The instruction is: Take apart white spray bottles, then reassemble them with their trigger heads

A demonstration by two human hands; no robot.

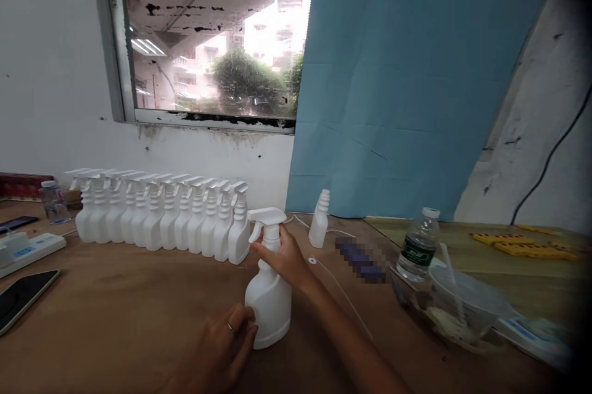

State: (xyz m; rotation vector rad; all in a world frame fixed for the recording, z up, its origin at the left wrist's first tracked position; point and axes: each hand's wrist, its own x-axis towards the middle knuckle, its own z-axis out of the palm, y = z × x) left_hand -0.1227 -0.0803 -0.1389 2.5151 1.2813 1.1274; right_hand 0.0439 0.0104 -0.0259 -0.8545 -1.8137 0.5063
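Observation:
A white plastic spray bottle [269, 301] with a white trigger head stands upright on the brown table in front of me. My right hand [287, 255] is closed around its neck, just under the trigger head [268, 216]. Low on the bottle's left side, my left hand [226, 338] has curled fingers, with thumb and forefinger against the bottle wall; a ring is on one finger. Behind to the left, several matching spray bottles [178, 218] with trigger heads form a long row. One bottle without a trigger head [319, 221] stands behind to the right.
At the right are a water bottle [420, 246], a clear plastic bowl [467, 301] and yellow strips [522, 245]. A white ring [312, 261] lies beside a thin cord. Leftward are a phone [25, 298], a power strip [34, 252] and a small bottle [54, 203].

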